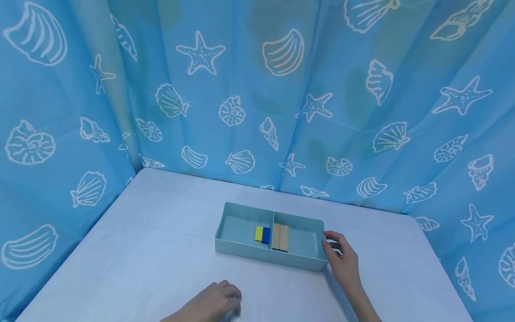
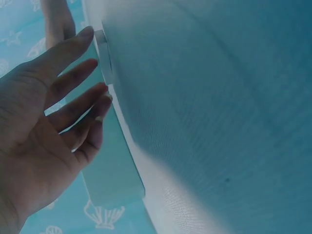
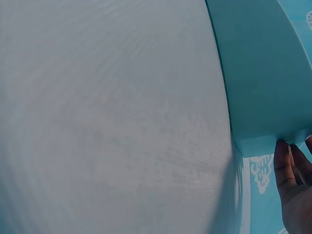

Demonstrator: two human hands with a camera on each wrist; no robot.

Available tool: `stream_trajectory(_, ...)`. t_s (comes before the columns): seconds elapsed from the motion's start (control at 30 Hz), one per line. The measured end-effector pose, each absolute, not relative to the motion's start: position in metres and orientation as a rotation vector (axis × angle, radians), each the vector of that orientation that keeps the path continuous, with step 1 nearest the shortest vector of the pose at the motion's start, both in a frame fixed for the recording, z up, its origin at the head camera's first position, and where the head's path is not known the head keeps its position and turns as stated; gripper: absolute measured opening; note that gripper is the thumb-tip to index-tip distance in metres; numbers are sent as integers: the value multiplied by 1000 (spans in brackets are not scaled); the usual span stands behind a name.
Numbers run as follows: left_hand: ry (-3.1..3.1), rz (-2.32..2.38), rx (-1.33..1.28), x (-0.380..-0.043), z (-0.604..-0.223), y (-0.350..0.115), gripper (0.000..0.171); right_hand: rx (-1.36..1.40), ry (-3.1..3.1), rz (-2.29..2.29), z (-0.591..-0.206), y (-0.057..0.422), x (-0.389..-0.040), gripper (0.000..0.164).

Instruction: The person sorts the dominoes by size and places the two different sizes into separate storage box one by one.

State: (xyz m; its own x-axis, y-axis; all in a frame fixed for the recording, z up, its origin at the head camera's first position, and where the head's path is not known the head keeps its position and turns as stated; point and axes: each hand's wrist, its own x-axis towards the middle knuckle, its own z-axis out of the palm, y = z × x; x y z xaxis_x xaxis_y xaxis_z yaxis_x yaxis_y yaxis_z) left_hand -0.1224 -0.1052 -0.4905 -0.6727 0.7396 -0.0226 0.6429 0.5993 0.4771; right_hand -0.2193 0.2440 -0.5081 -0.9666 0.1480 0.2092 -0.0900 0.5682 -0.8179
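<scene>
A pale green two-compartment tray (image 1: pixel 261 255) sits on the white table. In its left compartment lie a yellow block (image 1: pixel 259 233) and a blue block (image 1: pixel 266 235). Two wooden blocks (image 1: pixel 280 237) are side by side against the divider in the right one. My right hand (image 1: pixel 341 257) touches the tray's right end with its fingertips; the right wrist view shows fingers (image 3: pixel 282 158) against the outside of the end wall. Before the tray, my left hand (image 1: pixel 213 302) holds a small white block (image 2: pixel 104 57) between thumb and fingertips, low at the table surface.
A blue curtain (image 1: pixel 241 80) with white shells and starfish surrounds the table at the back and sides. White cloth (image 1: pixel 169 214) covers the table. The tray's front wall (image 2: pixel 114 165) stands beyond my left hand.
</scene>
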Motion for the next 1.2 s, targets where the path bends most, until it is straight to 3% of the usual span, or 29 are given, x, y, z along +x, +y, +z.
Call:
stream_trajectory(0.37,2535,643,1060,-125,-493,-100,27,-54,-2556,1325,-509,244,-218,28)
stream_trajectory(1.2,2520,729,1126,-123,-491,-102,27,-1,-2534,1348,-509,246,-216,30)
